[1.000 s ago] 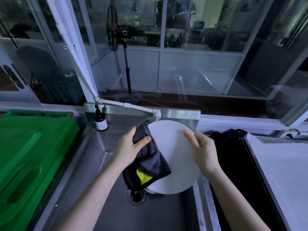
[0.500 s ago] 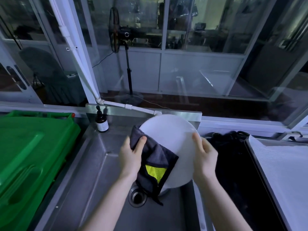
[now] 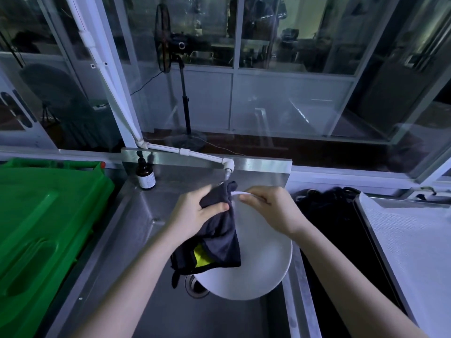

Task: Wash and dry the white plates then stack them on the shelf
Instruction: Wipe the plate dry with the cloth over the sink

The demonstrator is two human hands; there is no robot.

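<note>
A round white plate [image 3: 261, 262] is held tilted over the steel sink [image 3: 136, 230], its lower edge above the drain [image 3: 195, 285]. My right hand [image 3: 271, 211] grips the plate's top rim, fingers curled over the edge. My left hand [image 3: 192, 213] holds a dark cloth [image 3: 219, 242] with a yellow patch against the plate's left side, thumb pinching the fabric. The cloth hangs down over the plate's face and hides its left part. Just above both hands sits the tap spout [image 3: 228, 170].
A brown soap bottle [image 3: 145, 175] stands at the sink's back left corner. A green plastic crate [image 3: 41, 230] fills the left side. On the right lie a dark bundle [image 3: 327, 215] and a white-lined tray [image 3: 412, 240]. Glass windows rise behind the sink.
The plate has turned and tipped flatter, its lower edge now nearer me. My right hand moved from the right rim to the top rim. My left hand carried the cloth upward toward the tap.
</note>
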